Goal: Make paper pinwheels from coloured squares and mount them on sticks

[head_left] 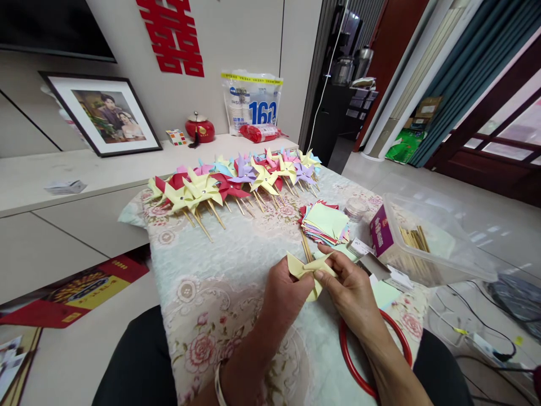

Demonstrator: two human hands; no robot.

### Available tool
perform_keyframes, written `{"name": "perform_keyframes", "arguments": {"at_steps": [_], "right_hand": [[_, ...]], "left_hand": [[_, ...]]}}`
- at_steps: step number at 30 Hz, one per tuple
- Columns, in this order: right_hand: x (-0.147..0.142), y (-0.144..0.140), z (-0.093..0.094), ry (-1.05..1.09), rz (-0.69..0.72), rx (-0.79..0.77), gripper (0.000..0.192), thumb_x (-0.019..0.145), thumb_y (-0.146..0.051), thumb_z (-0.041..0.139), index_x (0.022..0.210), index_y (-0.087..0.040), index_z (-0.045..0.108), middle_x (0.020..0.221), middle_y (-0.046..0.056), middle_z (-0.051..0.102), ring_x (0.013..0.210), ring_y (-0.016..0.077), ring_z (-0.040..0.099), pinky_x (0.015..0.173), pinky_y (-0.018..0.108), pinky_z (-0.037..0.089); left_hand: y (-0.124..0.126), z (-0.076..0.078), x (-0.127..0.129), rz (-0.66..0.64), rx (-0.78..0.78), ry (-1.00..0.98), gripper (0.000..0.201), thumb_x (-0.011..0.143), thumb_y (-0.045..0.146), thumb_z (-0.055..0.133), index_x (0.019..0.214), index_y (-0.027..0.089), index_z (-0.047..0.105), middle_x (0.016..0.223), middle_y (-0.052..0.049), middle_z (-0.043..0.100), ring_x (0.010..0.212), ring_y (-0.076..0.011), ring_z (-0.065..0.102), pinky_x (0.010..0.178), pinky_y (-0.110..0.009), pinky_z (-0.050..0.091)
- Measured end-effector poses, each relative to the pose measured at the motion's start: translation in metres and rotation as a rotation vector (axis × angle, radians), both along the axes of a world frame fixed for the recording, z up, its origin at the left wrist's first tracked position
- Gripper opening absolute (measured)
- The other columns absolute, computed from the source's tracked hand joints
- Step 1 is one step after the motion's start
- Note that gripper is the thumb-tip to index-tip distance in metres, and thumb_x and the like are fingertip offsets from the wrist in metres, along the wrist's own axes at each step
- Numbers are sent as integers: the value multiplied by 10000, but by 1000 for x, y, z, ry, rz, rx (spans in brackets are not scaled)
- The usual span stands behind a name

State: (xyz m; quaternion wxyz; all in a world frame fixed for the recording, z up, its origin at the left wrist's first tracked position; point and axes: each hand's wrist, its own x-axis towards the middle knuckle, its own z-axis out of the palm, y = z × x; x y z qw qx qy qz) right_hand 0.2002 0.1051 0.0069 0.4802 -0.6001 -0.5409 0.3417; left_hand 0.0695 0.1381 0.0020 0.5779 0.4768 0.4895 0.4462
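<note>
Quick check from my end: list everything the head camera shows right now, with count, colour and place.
yellow paper piece: one, held between both hands over the table
finished pinwheels: many, yellow, red, purple, pink and blue, in a row at the table's far edge
paper squares: one stack, mixed pastels, just beyond the hands
wooden sticks: a bundle, tan, inside the clear plastic tub at right
small jar: one, clear, beside the stack
red ring: one, under the right wrist
floral tablecloth: one, cream and pink, covering the table
framed photo: one, black frame, on the sideboard
red pot: one, on the sideboard
left hand: grip on the paper
right hand: grip on the paper
</note>
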Motion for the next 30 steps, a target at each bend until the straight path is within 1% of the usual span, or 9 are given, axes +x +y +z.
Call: {"name": "perform_keyframes", "arguments": {"at_steps": [3, 5, 11, 14, 17, 19, 23, 26, 30], "right_hand": [[0, 0, 0, -1, 6, 2, 460, 849, -347, 645, 1278, -188, 599, 914, 23, 696, 808, 198, 631, 675, 282, 475], [0, 0, 1, -6, 17, 2, 437, 853, -342, 639, 1263, -192, 613, 945, 33, 708, 822, 201, 637, 671, 280, 476], [-1, 0, 2, 27, 11, -15, 439, 860, -323, 623, 1278, -188, 602, 1054, 58, 713, 910, 226, 644, 735, 309, 484], [-2, 0, 4, 47, 23, -25, 427, 865, -318, 613, 1271, -190, 599, 1099, 62, 708, 950, 233, 642, 777, 320, 482], [-2, 0, 6, 97, 36, -47, 366, 873, -321, 608, 1214, -189, 617, 1073, 60, 713, 934, 229, 646, 760, 308, 484], [-2, 0, 6, 154, 43, -65, 363, 875, -333, 617, 1206, -185, 609, 1031, 54, 716, 899, 220, 650, 737, 298, 485], [-1, 0, 3, 314, 82, -89, 482, 869, -360, 655, 1299, -178, 535, 997, 53, 726, 870, 205, 653, 744, 297, 490], [-1, 0, 0, 367, 95, -77, 521, 871, -378, 677, 1327, -182, 517, 982, 55, 737, 855, 197, 659, 763, 307, 492], [1, 1, 1, 353, 129, -23, 473, 883, -409, 677, 1293, -203, 559, 1052, 72, 739, 983, 227, 671, 895, 363, 491]], "left_hand": [[0, -1, 0, -14, -16, -33, 87, 608, 185, 659, 693, 167, 645, 598, 39, 647, 546, -121, 540, 511, -211, 429], [0, -3, 1, -21, -24, -65, 104, 612, 178, 659, 715, 166, 655, 625, 31, 668, 565, -126, 559, 524, -212, 440], [0, -6, 1, -68, -70, -185, 146, 610, 157, 654, 753, 155, 679, 668, 10, 695, 591, -140, 583, 555, -230, 476], [-1, -7, 1, -102, -97, -258, 205, 628, 176, 688, 829, 141, 706, 755, -24, 738, 639, -157, 620, 590, -244, 496], [0, -10, 1, -146, -137, -316, 313, 658, 251, 763, 937, 116, 725, 869, -78, 768, 730, -195, 668, 660, -274, 521], [2, -12, 0, -195, -170, -366, 386, 666, 314, 802, 983, 105, 732, 879, -90, 773, 745, -210, 686, 686, -289, 526], [7, -12, -6, -265, -224, -454, 462, 612, 361, 864, 976, 101, 748, 827, -80, 776, 732, -219, 700, 700, -288, 520], [9, -8, -10, -260, -229, -453, 463, 605, 339, 874, 978, 93, 752, 827, -85, 778, 758, -231, 706, 705, -284, 515], [12, -6, -12, -159, -217, -445, 455, 611, 315, 867, 987, 90, 748, 830, -86, 782, 760, -242, 709, 701, -295, 519]]}}
